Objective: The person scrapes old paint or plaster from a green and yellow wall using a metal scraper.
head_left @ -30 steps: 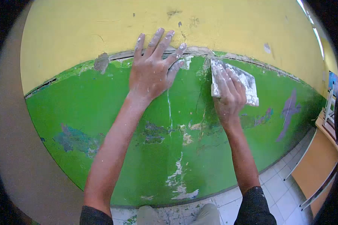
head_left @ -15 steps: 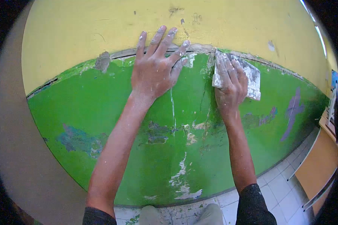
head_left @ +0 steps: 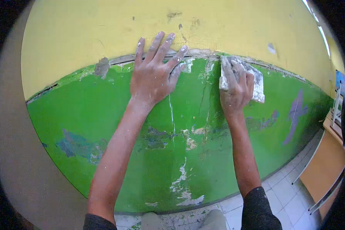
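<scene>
My left hand [head_left: 153,74] lies with its fingers spread against the wall, the fingertips on the yellow upper part [head_left: 103,30] and the palm over the green lower part [head_left: 103,99]. White and grey smears cover its fingers. In my right hand [head_left: 237,86] is a flat, white-smeared scraper [head_left: 258,82], pressed to the wall just under the cracked seam [head_left: 280,67]. My right fingers lie over the scraper's face; its far edge touches the seam. The thumb is mostly hidden.
Peeled patches [head_left: 188,188] mark the green wall. A grey-brown surface [head_left: 23,153] borders it at left. White floor tiles [head_left: 287,191] with green flakes lie below, near my legs [head_left: 214,220]. A wooden table [head_left: 322,163] stands at the right.
The view has shifted slightly, so the seam sits a little lower. My right fingers look more bent on the scraper, which remains near the same seam. My left hand stays spread on the wall.
</scene>
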`<state>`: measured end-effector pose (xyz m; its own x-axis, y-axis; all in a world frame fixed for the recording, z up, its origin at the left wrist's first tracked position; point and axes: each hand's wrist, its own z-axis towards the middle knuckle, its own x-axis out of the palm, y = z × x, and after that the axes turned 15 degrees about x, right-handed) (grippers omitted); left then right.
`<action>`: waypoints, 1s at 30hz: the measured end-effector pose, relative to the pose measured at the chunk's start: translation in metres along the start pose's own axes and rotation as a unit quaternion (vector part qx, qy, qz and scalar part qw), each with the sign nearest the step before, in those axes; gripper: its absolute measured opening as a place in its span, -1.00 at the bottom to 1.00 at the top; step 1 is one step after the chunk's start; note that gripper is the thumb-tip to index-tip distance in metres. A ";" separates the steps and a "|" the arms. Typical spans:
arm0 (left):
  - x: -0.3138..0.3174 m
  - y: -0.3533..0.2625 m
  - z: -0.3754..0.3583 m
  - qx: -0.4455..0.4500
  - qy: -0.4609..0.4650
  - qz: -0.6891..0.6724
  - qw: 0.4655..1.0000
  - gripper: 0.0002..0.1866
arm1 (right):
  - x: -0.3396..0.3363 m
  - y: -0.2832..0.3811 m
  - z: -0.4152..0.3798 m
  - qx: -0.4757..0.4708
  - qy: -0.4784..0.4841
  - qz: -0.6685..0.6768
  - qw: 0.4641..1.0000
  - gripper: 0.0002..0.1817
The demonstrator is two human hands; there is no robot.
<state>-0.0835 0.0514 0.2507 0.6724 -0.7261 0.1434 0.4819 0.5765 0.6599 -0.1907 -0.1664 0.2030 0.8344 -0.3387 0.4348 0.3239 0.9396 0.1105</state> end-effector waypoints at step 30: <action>0.050 -0.062 0.093 0.106 -0.024 -0.001 0.994 -0.88 | -0.129 -0.058 -0.025 0.144 0.138 0.111 0.974 -0.52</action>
<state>-0.1320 -0.0555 0.2855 0.6421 -0.7468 0.1730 0.3504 0.4867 0.8002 -0.3064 -0.1788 0.1182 0.9705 -0.0882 0.2243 0.0160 0.9522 0.3051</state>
